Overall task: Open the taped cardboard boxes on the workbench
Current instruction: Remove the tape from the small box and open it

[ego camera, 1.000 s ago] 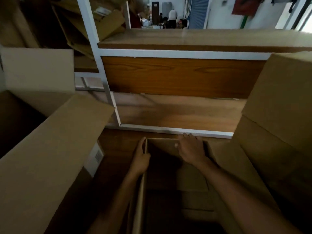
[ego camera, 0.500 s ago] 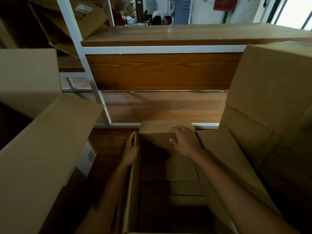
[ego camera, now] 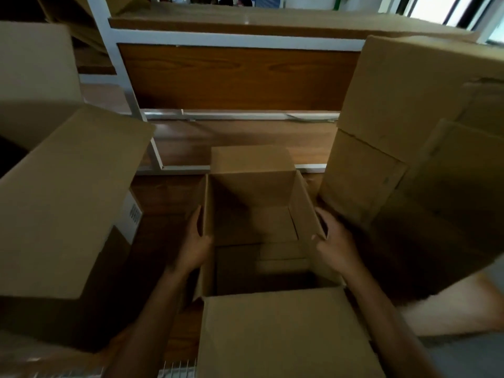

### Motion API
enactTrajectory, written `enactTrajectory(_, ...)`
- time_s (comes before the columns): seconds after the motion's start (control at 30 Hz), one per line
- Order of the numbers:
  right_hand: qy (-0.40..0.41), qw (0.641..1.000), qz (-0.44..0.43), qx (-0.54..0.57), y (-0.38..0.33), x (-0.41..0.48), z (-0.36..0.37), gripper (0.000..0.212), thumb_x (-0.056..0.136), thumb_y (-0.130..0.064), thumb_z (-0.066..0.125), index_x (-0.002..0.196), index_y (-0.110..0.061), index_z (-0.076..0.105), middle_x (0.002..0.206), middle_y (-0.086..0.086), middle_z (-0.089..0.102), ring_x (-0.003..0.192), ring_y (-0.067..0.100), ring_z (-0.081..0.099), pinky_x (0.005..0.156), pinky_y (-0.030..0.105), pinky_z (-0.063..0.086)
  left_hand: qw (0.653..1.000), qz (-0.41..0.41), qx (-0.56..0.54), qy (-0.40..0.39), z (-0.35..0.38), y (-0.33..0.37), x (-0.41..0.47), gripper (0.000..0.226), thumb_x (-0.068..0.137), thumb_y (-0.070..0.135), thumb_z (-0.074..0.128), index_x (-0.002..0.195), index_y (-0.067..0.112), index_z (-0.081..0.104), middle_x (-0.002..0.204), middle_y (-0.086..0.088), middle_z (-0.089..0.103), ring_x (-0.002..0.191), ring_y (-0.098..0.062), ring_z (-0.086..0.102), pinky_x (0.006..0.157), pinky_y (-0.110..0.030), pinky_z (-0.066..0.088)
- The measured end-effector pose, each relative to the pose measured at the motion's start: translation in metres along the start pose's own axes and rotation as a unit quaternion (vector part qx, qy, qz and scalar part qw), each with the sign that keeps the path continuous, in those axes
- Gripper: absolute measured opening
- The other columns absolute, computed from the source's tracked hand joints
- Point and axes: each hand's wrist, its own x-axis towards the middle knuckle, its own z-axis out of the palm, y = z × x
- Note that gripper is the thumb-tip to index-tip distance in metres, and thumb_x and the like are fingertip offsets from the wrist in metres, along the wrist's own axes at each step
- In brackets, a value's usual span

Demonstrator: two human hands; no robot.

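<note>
The right hand (ego camera: 336,245) is no longer pressing on the far flap (ego camera: 252,158); it is now clasping the right wall of the box (ego camera: 253,192), and that flap is lying folded outward toward the white frame (ego camera: 234,167) along the tabletop's (ego camera: 163,208) far edge. The left hand (ego camera: 195,245) is holding the opposite wall, its fingers (ego camera: 197,222) lying down the outside and the thumb hooking over the rim. The right fingers (ego camera: 323,216) are curling round their rim likewise. The box is sitting at the middle of the tabletop, between the left box (ego camera: 68,192) and the right stack (ego camera: 409,105), close to the stack on the right. Its near flap (ego camera: 278,331) is spreading out toward the person, so the mouth is standing fully open, with only the folded bottom flaps showing inside. The two-sided hold is probably squaring the walls and steadying the box, perhaps for shifting it aside. This box looks done; whether the neighbours are sealed, I cannot tell.
</note>
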Motion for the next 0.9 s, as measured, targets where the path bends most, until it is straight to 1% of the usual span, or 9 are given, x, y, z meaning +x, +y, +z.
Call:
enactTrajectory(0.1, -0.011, 1.0, -0.008, 0.019, -0.014, -0.002, 0.012, 0.069, 0.091, 0.002, 0.058, 0.149, -0.027, 0.036, 0.138, 0.001, 0.054, 0.122, 0.019, 0.054, 0.085, 0.028, 0.045, 0.999, 0.04, 0.036, -0.003, -0.019, 0.0, -0.002, 0.063, 0.078, 0.029, 0.067, 0.125, 0.064, 0.044, 0.126, 0.018, 0.053, 0.119, -0.009, 0.054, 0.092, -0.017, 0.046)
enactTrajectory(0.17, -0.022, 0.999, -0.013, 0.031, -0.026, -0.005, 0.027, 0.067, 0.092, 0.002, 0.056, 0.149, -0.025, 0.036, 0.138, 0.002, 0.054, 0.121, 0.018, 0.053, 0.083, 0.027, 0.044, 0.996, 0.037, 0.075, 0.001, -0.032, -0.001, -0.003, 0.063, 0.086, 0.012, 0.064, 0.138, 0.043, 0.046, 0.13, 0.011, 0.049, 0.116, -0.006, 0.048, 0.08, 0.0, 0.038)
enactTrajectory(0.23, -0.03, 0.998, -0.016, 0.049, -0.036, -0.008, 0.044, 0.067, 0.092, 0.002, 0.056, 0.149, -0.025, 0.035, 0.141, 0.002, 0.051, 0.124, 0.018, 0.051, 0.086, 0.028, 0.045, 0.988, 0.014, 0.15, 0.016, -0.048, -0.006, -0.002, 0.059, 0.093, -0.006, 0.05, 0.147, 0.013, 0.035, 0.144, -0.003, 0.039, 0.132, -0.018, 0.039, 0.097, -0.012, 0.035)
enactTrajectory(0.3, -0.035, 0.996, -0.016, 0.079, -0.045, -0.008, 0.058, 0.069, 0.091, 0.004, 0.055, 0.151, -0.024, 0.034, 0.148, 0.003, 0.044, 0.132, 0.02, 0.046, 0.089, 0.029, 0.047, 0.978, -0.004, 0.206, 0.004, -0.064, -0.016, 0.001, 0.056, 0.094, -0.011, 0.043, 0.147, 0.003, 0.031, 0.148, -0.011, 0.034, 0.139, -0.026, 0.03, 0.111, -0.034, 0.028)
enactTrajectory(0.37, -0.036, 0.994, -0.015, 0.099, -0.051, -0.007, 0.068, 0.07, 0.091, 0.007, 0.053, 0.151, -0.023, 0.034, 0.151, 0.004, 0.04, 0.136, 0.022, 0.042, 0.096, 0.032, 0.047, 0.971, -0.014, 0.239, -0.006, -0.073, -0.021, 0.002, 0.05, 0.097, -0.008, 0.042, 0.145, -0.003, 0.031, 0.149, -0.019, 0.032, 0.143, -0.033, 0.026, 0.114, -0.043, 0.023)
enactTrajectory(0.47, -0.033, 0.992, -0.021, 0.119, -0.058, -0.008, 0.075, 0.068, 0.09, 0.01, 0.051, 0.149, -0.02, 0.036, 0.148, 0.004, 0.043, 0.134, 0.022, 0.043, 0.094, 0.03, 0.046, 0.964, 0.006, 0.265, 0.012, -0.065, -0.014, -0.002, 0.058, 0.094, 0.009, 0.057, 0.148, 0.008, 0.034, 0.157, -0.016, 0.023, 0.146, -0.034, 0.021, 0.117, -0.047, 0.025)
enactTrajectory(0.7, -0.058, 0.991, -0.033, 0.118, -0.04, -0.007, 0.04, 0.053, 0.094, -0.023, 0.061, 0.144, -0.026, 0.044, 0.145, -0.001, 0.047, 0.132, 0.019, 0.046, 0.098, 0.035, 0.044, 0.901, 0.017, 0.422, -0.096, -0.03, 0.06, -0.027, 0.07, 0.094, 0.036, 0.058, 0.153, 0.028, 0.022, 0.164, -0.005, 0.002, 0.15, -0.029, 0.002, 0.12, -0.046, 0.017)
enactTrajectory(0.77, -0.024, 0.993, -0.05, 0.104, -0.035, -0.005, 0.008, 0.052, 0.093, -0.026, 0.062, 0.143, -0.027, 0.045, 0.143, -0.001, 0.05, 0.128, 0.018, 0.049, 0.095, 0.034, 0.046, 0.884, 0.03, 0.448, -0.128, -0.021, 0.089, -0.035, 0.071, 0.094, 0.038, 0.057, 0.153, 0.031, 0.019, 0.164, -0.002, 0.002, 0.15, -0.026, -0.001, 0.121, -0.047, 0.015)
enactTrajectory(0.9, 0.052, 0.988, -0.107, 0.1, -0.034, -0.013, -0.076, 0.041, 0.094, -0.024, 0.061, 0.135, -0.026, 0.054, 0.138, -0.002, 0.055, 0.129, 0.017, 0.05, 0.1, 0.034, 0.045, 0.863, 0.096, 0.464, -0.179, 0.003, 0.154, -0.057, 0.059, 0.094, 0.033, 0.058, 0.146, 0.034, 0.03, 0.154, 0.005, 0.03, 0.141, -0.015, 0.031, 0.11, -0.03, 0.031)
